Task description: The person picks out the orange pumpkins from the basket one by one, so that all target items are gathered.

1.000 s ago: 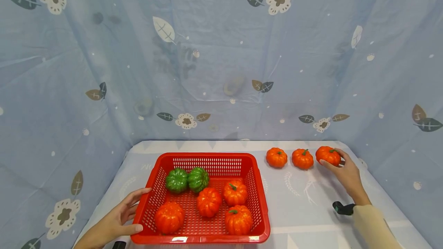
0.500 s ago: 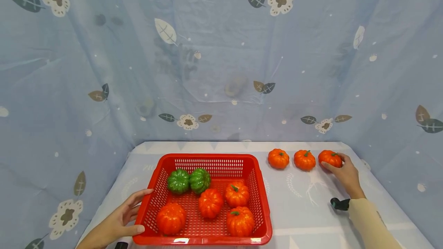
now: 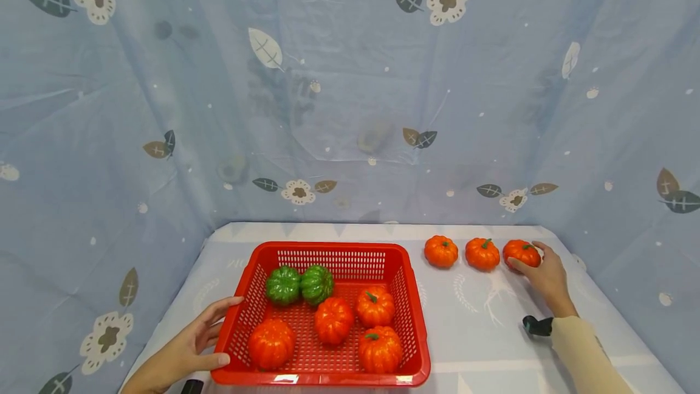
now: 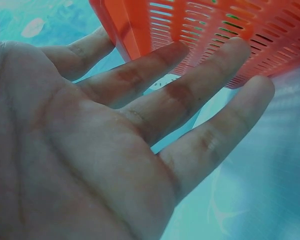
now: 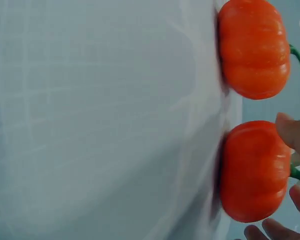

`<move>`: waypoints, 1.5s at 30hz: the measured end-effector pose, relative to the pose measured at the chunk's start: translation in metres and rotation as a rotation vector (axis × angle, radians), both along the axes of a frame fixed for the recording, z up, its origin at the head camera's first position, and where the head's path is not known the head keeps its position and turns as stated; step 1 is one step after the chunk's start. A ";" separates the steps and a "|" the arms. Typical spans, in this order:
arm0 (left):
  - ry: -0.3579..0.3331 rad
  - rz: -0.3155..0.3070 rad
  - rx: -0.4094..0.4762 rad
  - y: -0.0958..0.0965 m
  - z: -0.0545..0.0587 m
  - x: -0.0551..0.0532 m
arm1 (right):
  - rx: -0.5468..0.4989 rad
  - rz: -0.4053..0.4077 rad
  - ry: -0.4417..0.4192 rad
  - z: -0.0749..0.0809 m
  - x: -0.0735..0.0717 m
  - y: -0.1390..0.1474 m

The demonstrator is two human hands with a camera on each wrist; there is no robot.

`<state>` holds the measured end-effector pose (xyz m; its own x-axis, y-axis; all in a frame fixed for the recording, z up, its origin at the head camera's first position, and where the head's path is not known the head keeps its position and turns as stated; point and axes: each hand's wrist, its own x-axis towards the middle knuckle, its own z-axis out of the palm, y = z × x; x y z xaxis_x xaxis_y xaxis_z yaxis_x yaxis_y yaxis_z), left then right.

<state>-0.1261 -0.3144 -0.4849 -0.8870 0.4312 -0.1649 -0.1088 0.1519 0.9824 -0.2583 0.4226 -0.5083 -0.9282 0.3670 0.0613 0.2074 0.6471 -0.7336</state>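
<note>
One glossy, ribbed orange pumpkin (image 3: 521,250) sits rightmost.

Between thumb and fingers of the right hand (image 3: 549,275), a pumpkin (image 3: 521,255) sits on the table (image 3: 465,339); two more pumpkins (image 3: 482,255) line up farther left. Beyond them, just right of the left hand (image 3: 186,345), stands the mesh basket (image 3: 333,379), six pumpkins (image 3: 333,322) inside. Behind hangs a curtain (image 3: 339,108).

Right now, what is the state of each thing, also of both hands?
Basket: upright on the table.
Green pumpkins: in the basket, side by side.
Four orange pumpkins: in the basket.
Three orange pumpkins: on the table, in a row.
Left hand: touching the basket's left side.
Right hand: around the rightmost pumpkin, grip unclear.
</note>
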 end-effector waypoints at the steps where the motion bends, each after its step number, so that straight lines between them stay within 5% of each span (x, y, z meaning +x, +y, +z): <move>1: -0.001 0.002 -0.002 0.000 0.000 0.000 | 0.017 -0.002 0.018 0.002 0.001 -0.001; 8: 0.005 0.030 -0.033 0.001 0.001 0.002 | 0.061 0.008 0.121 0.034 0.006 -0.020; 21: 0.015 0.017 -0.027 0.002 0.000 0.000 | 0.096 0.284 0.333 0.080 0.008 -0.099; 45: 0.031 -0.025 0.026 0.002 0.002 0.000 | 0.055 0.749 0.416 0.110 0.018 -0.225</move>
<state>-0.1257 -0.3127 -0.4831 -0.8806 0.4568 -0.1259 -0.0745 0.1290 0.9889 -0.2401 0.1980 -0.3982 -0.8229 -0.3473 0.4498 -0.5675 0.5431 -0.6189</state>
